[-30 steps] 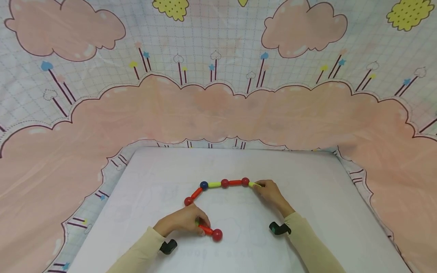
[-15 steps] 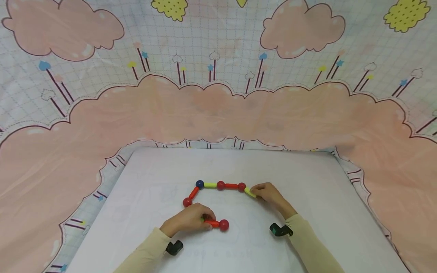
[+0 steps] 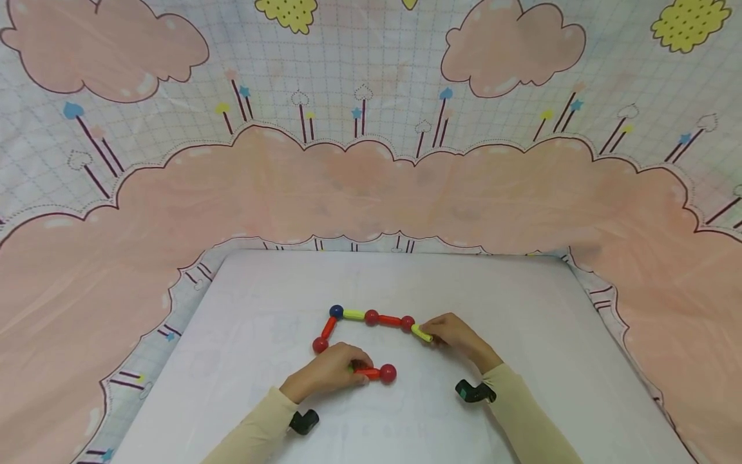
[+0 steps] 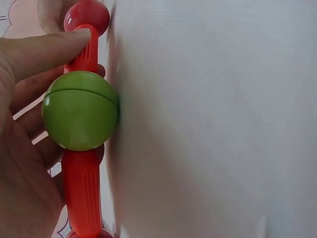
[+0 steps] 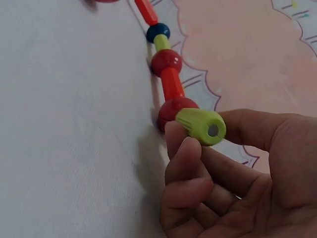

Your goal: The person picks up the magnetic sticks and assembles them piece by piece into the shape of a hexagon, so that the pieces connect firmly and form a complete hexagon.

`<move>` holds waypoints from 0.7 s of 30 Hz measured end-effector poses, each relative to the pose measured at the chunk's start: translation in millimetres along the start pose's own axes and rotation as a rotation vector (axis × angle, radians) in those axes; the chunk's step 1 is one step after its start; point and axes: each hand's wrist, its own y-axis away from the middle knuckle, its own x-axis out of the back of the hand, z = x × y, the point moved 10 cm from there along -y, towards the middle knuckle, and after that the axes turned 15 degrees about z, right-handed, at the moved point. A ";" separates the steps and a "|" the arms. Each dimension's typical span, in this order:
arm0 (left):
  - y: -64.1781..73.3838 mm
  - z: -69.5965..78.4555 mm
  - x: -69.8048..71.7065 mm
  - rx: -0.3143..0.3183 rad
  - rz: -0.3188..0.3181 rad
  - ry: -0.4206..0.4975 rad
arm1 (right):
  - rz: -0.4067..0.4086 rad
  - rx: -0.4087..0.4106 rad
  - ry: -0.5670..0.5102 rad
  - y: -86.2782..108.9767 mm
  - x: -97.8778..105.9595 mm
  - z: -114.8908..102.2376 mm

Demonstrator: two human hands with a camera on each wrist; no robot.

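Note:
A chain of magnetic rods and balls curves over the white table. Its far part shows a blue ball (image 3: 336, 312), a yellow-green rod (image 3: 353, 315), red balls and red rods. My right hand (image 3: 460, 336) pinches the yellow-green end rod (image 5: 200, 126) between thumb and fingers; its grey magnet tip faces the right wrist camera, free. My left hand (image 3: 330, 370) pinches a red rod (image 4: 85, 52) between a green ball (image 4: 80, 110) and the red end ball (image 3: 388, 373). From the green ball another red rod (image 4: 81, 193) runs back to a red ball (image 3: 320, 345), partly behind the hand.
The white tabletop (image 3: 278, 277) lies under the chain and both hands. A patterned pink and white cloth (image 3: 371, 193) hangs behind the table and down its sides. Black wrist cameras (image 3: 475, 391) stick out from both sleeves.
My left hand has moved right and away from me, bringing the red end ball closer to the right hand. The yellow-green end rod has swung toward me, and the chain's far right part has bent.

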 end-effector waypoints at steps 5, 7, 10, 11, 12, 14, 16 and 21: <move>-0.9 3.6 -0.1 0.003 0.001 0.001 | -0.116 0.010 -0.032 4.3 -10.5 -1.9; -1.3 4.4 -0.6 0.002 0.001 0.003 | -0.146 0.009 -0.035 6.4 -13.9 -1.4; -2.5 4.3 -1.6 -0.003 0.004 0.001 | -0.145 0.004 -0.037 8.4 -15.9 -1.0; -3.0 4.2 -1.8 -0.005 0.005 0.001 | -0.138 0.006 -0.042 8.6 -16.5 -1.5; -3.5 4.2 -2.1 -0.007 0.006 0.003 | -0.129 0.006 -0.048 8.7 -17.0 -2.1; -4.7 3.8 -2.8 -0.006 0.007 0.009 | -0.114 -0.003 -0.063 9.4 -18.2 -3.2; -5.7 4.0 -3.3 -0.007 0.008 0.016 | -0.110 0.001 -0.080 10.9 -19.9 -5.3; -8.2 4.8 -5.1 -0.010 0.017 0.028 | -0.108 -0.003 -0.138 13.8 -24.2 -8.2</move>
